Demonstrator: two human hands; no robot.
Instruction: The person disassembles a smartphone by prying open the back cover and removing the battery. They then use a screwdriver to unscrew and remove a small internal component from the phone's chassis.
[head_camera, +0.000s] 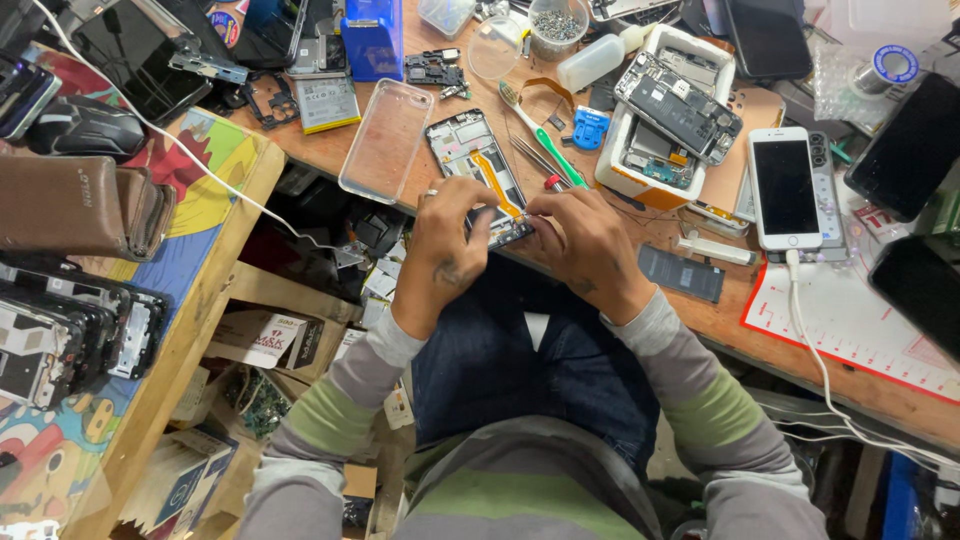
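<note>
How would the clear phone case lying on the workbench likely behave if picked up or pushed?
The clear phone case looks thin and hollow, so it is probably light and slides easily on the wooden workbench. Its open, see-through shell suggests it may flex. Lying flat, it seems unlikely to roll or tip.

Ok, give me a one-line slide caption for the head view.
Both hands, left hand and right hand, work on an opened smartphone frame at a cluttered wooden workbench.
</note>
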